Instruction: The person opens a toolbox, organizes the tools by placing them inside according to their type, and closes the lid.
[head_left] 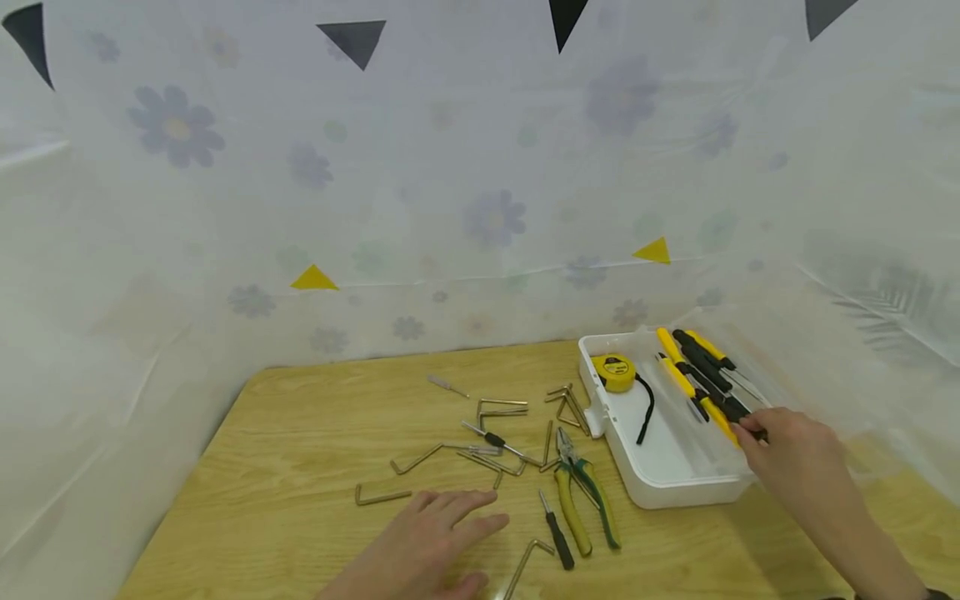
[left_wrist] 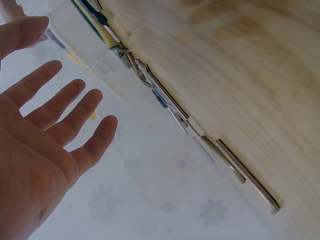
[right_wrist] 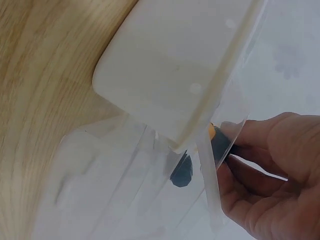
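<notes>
My left hand [head_left: 423,542] hovers over the front of the table with spread fingers and holds nothing; its open palm shows in the left wrist view. Beside it lie a small black screwdriver [head_left: 558,540], green-and-yellow pliers [head_left: 573,518] and an L-shaped hex key [head_left: 523,568]. At the right end of a white toolbox [head_left: 678,496], my right hand [head_left: 798,450] pinches the black-and-yellow handle [right_wrist: 220,145] of a screwdriver, whose shaft is hidden. More yellow and black handled tools [head_left: 701,362] lie in the box, left of that hand.
A yellow tape measure [head_left: 615,372] with a black strap sits in the box's left part. The box's clear lid [head_left: 795,375] stands open on the right. Several hex keys [head_left: 504,408] and small screwdrivers [head_left: 495,439] are scattered mid-table. Patterned sheeting [head_left: 450,208] surrounds the table.
</notes>
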